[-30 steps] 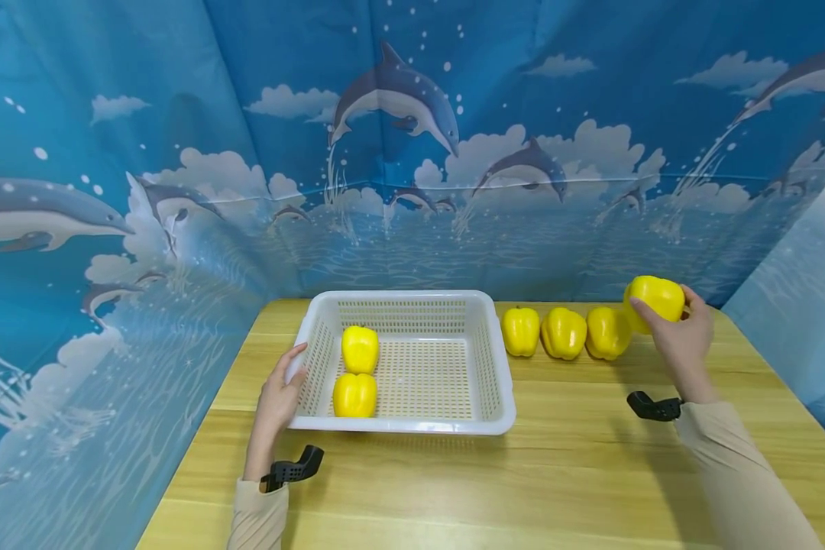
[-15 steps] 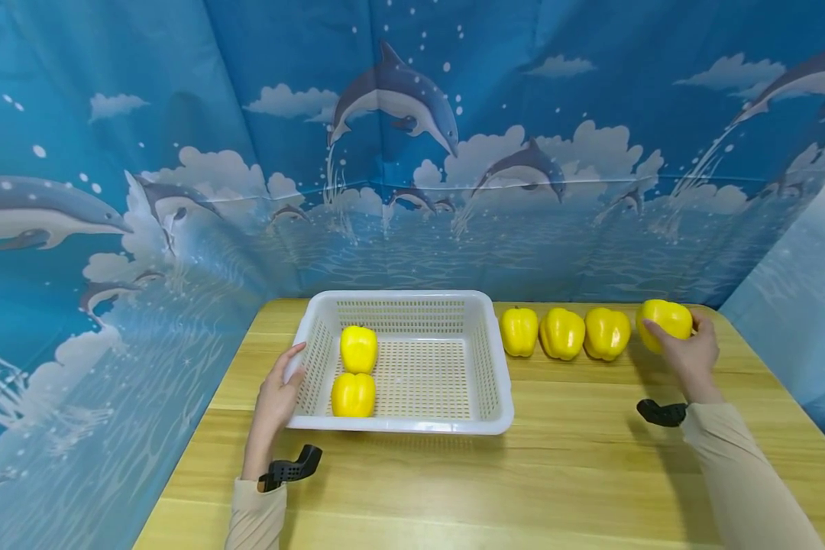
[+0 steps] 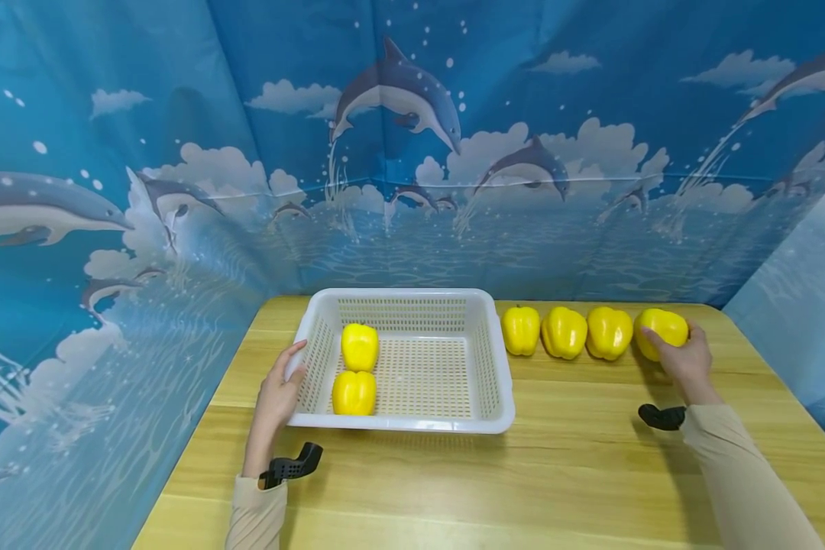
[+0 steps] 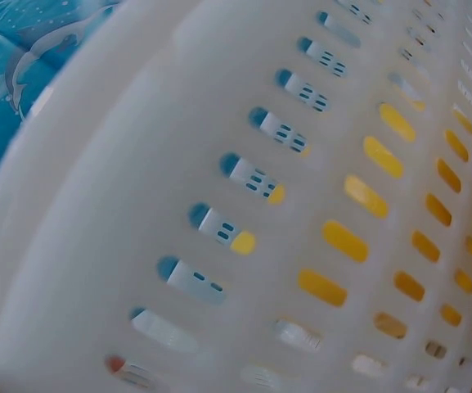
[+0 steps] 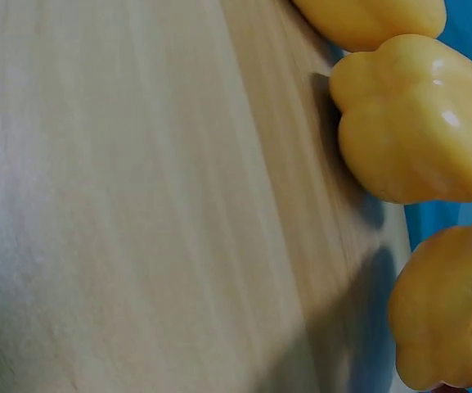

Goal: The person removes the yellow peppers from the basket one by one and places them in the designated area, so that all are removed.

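A white plastic basket [image 3: 402,424] with slotted walls stands on the wooden table. My left hand [image 3: 277,393] grips its left rim, thumb over the edge. Two yellow bell peppers lie inside along the left, a rear pepper [image 3: 360,347] and a front pepper [image 3: 354,393]. At the far right my right hand [image 3: 687,359] holds another yellow bell pepper [image 3: 665,330], low at the table surface. In the right wrist view this held pepper [image 5: 444,315] shows at the lower right edge. The left wrist view is filled by the basket wall [image 4: 96,205], yellow showing through its slots.
Between basket and right hand, a row of three yellow bell peppers stands along the back: a left one [image 3: 520,331], a middle one [image 3: 564,333] and a right one [image 3: 608,333]. Behind the table [image 3: 522,489] hangs a blue dolphin-print curtain [image 3: 412,252].
My right hand has moved the pepper from above the row's right end rightward and down to the table's level. The left hand and basket have stayed in place.
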`<state>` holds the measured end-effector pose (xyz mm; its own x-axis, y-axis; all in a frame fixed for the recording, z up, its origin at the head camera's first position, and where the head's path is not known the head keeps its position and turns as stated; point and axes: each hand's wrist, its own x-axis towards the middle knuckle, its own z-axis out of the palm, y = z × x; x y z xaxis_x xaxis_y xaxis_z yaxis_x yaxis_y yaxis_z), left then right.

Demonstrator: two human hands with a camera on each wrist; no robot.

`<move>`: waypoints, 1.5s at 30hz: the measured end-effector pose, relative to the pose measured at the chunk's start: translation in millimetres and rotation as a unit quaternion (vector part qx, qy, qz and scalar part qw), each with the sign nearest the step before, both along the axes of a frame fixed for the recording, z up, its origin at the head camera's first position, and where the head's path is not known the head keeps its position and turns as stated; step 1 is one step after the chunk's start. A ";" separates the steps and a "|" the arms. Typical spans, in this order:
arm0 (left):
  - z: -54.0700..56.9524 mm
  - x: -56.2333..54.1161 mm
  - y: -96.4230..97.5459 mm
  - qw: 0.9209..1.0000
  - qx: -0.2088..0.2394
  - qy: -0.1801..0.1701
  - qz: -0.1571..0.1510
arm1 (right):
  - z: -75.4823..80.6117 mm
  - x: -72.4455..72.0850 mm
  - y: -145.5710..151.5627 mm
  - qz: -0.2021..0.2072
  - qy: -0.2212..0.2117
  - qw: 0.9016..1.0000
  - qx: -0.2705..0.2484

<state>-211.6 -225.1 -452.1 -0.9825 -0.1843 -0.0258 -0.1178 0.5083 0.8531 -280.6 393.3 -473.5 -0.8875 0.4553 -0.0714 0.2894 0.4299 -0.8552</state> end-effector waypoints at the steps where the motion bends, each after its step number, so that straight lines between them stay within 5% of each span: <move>1: 0.1 -0.1 -0.1 1.000 -0.001 0.000 0.000 | -0.4 -0.3 -0.3 0.003 0.002 1.000 0.000; 27: 4.9 1.0 -0.6 1.000 -0.019 0.001 -0.003 | -7.3 -4.4 7.2 0.039 -0.029 0.999 0.002; 45: 3.9 0.2 -1.3 1.000 -0.016 0.000 -0.004 | -11.0 -0.3 17.8 0.072 -0.088 0.991 -0.067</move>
